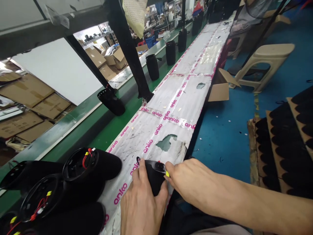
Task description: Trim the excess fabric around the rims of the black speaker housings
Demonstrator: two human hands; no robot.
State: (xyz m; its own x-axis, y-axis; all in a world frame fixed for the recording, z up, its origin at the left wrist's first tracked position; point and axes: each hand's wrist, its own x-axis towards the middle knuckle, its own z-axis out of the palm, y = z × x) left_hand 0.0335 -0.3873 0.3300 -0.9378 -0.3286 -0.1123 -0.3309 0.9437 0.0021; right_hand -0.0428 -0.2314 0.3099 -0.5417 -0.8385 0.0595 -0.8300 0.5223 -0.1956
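Observation:
A black cylindrical part (154,179) lies near the front edge of the taped white bench top. My left hand (143,199) is wrapped round its near side, thumb on the right and fingers on the left. At its upper right, my right hand (181,178) is closed at the rim beside a small yellow piece (167,173); the fingertips are partly hidden. A small red bit shows by the rim. Several black cylinders (107,163) stand or lie close together to the left, with red wires and yellow connectors (49,193) in their open ends.
A green conveyor (132,120) runs along the left, carrying spaced black cylinders (153,67). A dark post (129,49) rises beside the bench. At right are a beige stool (274,54), an open carton (218,92) and stacked black parts with cardboard dividers (274,150).

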